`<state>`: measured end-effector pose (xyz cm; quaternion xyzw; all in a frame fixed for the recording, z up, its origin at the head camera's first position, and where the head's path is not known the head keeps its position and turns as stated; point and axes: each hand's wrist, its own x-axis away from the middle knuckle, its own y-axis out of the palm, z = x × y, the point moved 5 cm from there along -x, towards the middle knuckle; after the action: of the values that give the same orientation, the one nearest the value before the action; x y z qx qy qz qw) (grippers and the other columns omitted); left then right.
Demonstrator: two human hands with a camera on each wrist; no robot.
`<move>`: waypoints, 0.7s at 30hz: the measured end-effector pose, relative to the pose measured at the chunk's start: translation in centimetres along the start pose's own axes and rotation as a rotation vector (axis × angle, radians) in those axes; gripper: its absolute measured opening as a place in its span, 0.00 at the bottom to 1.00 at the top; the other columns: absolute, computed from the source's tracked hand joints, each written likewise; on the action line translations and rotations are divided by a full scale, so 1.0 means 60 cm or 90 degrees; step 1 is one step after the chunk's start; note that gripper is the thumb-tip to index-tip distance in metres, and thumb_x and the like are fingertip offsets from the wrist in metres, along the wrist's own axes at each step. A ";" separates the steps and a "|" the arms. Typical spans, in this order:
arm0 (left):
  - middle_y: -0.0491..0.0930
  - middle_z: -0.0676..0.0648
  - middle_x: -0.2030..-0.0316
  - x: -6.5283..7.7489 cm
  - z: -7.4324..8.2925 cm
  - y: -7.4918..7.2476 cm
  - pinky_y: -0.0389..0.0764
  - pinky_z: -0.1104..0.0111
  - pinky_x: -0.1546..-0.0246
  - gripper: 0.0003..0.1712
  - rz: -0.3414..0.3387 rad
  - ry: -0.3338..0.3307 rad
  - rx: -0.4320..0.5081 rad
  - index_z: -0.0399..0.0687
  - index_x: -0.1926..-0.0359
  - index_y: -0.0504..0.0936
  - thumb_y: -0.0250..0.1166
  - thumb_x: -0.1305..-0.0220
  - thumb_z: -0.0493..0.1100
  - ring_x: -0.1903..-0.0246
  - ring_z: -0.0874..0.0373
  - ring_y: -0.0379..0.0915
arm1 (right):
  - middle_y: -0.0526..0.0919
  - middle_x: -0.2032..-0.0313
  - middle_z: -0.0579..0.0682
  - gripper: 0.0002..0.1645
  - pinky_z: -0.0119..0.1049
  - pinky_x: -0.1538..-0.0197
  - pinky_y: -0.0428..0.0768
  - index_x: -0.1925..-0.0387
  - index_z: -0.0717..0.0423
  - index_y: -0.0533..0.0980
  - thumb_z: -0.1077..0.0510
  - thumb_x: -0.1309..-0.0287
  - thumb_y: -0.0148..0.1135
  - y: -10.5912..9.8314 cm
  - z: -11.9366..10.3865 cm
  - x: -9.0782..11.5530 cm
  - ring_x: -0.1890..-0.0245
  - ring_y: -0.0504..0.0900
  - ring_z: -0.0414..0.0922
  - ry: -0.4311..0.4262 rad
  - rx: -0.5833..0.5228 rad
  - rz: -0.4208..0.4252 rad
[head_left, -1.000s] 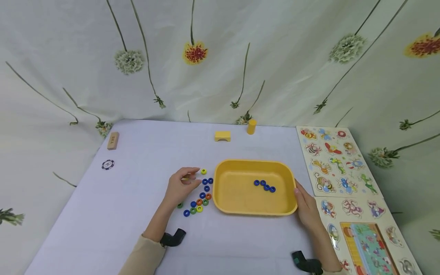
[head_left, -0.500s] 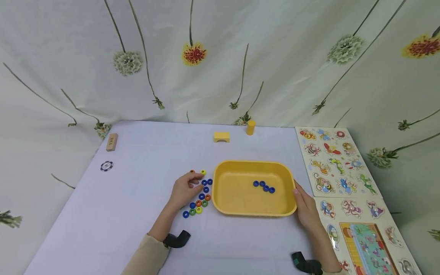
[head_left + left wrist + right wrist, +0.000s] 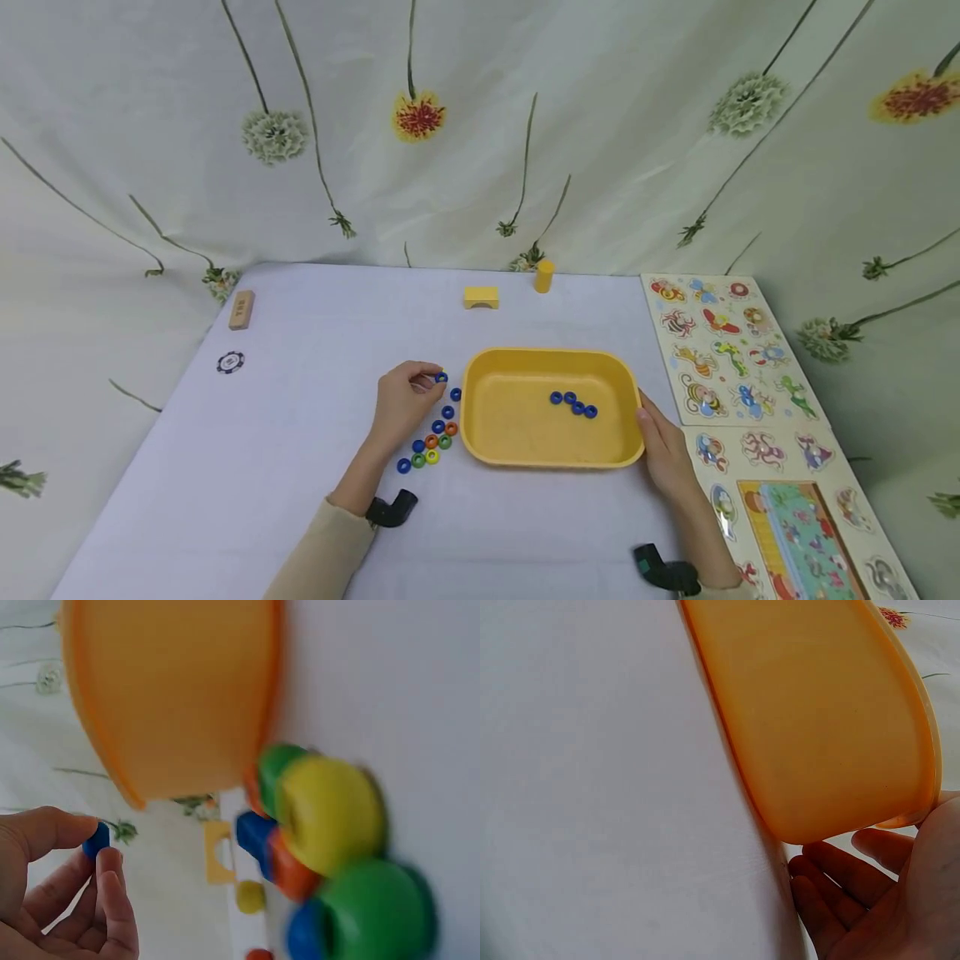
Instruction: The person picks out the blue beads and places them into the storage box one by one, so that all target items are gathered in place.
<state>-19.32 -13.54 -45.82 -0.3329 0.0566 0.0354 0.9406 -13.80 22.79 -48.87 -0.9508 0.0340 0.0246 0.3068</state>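
Note:
My left hand (image 3: 402, 400) pinches a blue ring-shaped bead (image 3: 97, 841) between thumb and fingertips, raised just left of the yellow tray (image 3: 551, 450). Below that hand, several loose beads in blue, orange, green and yellow lie on the table, among them a yellow bead (image 3: 432, 457) and a green bead (image 3: 379, 915) large in the left wrist view. My right hand (image 3: 667, 454) holds the tray at its right end, thumb by the rim and fingers against the outer wall (image 3: 832, 836). Inside the tray is a short row of blue beads (image 3: 577, 407).
A yellow arch block (image 3: 481, 297) and a yellow cylinder (image 3: 543, 277) stand at the back edge. At left are a wooden block (image 3: 242, 310) and a poker chip (image 3: 230, 362). Sticker-style picture boards (image 3: 731, 350) line the right side.
My left hand has closed its fingertips on a blue bead and lifted it from beside the tray's left edge. The right hand stays at the tray.

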 end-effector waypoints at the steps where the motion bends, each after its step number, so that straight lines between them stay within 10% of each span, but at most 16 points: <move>1: 0.76 0.52 0.72 -0.001 0.013 -0.003 0.74 0.75 0.72 0.12 0.007 0.011 0.023 0.50 0.63 0.80 0.66 0.51 0.43 0.73 0.61 0.70 | 0.62 0.37 0.48 0.27 0.48 0.38 0.58 0.36 0.44 0.57 0.44 0.35 0.33 0.000 0.000 0.000 0.36 0.58 0.48 0.001 0.000 -0.002; 8: 0.77 0.51 0.73 -0.014 0.115 0.054 0.76 0.74 0.74 0.11 -0.142 0.086 0.131 0.45 0.63 0.80 0.66 0.51 0.37 0.75 0.62 0.72 | 0.61 0.37 0.49 0.29 0.48 0.38 0.58 0.36 0.46 0.57 0.43 0.35 0.32 0.004 0.001 0.000 0.36 0.58 0.49 0.005 -0.004 -0.014; 14: 0.77 0.55 0.74 -0.021 0.137 0.150 0.73 0.78 0.74 0.09 -0.281 0.118 0.020 0.47 0.66 0.82 0.65 0.52 0.39 0.76 0.67 0.71 | 0.62 0.38 0.50 0.29 0.48 0.38 0.58 0.36 0.48 0.57 0.42 0.35 0.32 0.008 0.002 0.002 0.36 0.58 0.50 0.010 0.002 -0.014; 21: 0.78 0.52 0.75 -0.029 0.156 0.204 0.70 0.76 0.71 0.09 -0.312 0.123 -0.067 0.45 0.70 0.82 0.64 0.56 0.33 0.74 0.64 0.69 | 0.63 0.38 0.50 0.29 0.48 0.38 0.58 0.36 0.47 0.58 0.43 0.35 0.32 0.002 0.001 0.001 0.37 0.59 0.50 0.010 0.009 -0.008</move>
<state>-21.57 1.77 -45.99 -0.3867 0.0617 -0.2221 0.8929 -13.74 22.73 -48.99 -0.9490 0.0308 0.0152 0.3135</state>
